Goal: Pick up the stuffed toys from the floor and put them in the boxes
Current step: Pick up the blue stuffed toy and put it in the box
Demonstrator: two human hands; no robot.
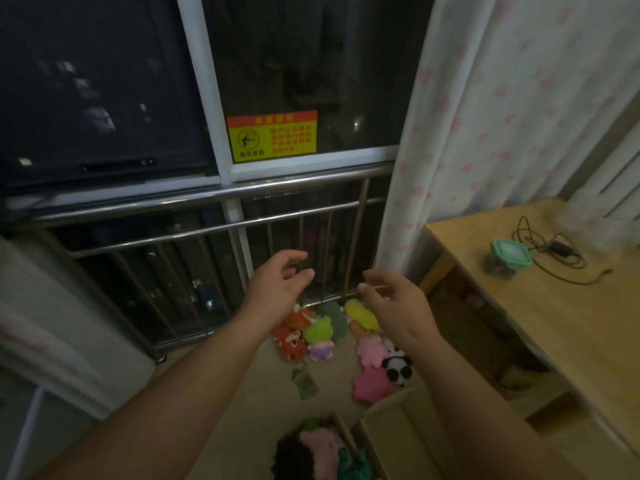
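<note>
Several stuffed toys lie in a heap on the floor by the window railing: an orange-red one (292, 342), a green frog-like one (319, 332), a yellow one (362, 311), two pink ones (372, 381) and a panda (398, 368). My left hand (280, 285) and my right hand (394, 306) are stretched out above the heap, fingers loosely curved, holding nothing. Near me stands a cardboard box (346, 433) with plush toys inside, and beside it a second cardboard box (398, 420).
A metal railing (207, 226) runs in front of a dark window with a yellow warning sticker (272, 136). A curtain (485, 116) hangs at right. A wooden desk (554, 306) at right carries a small lidded container (509, 256) and a cable.
</note>
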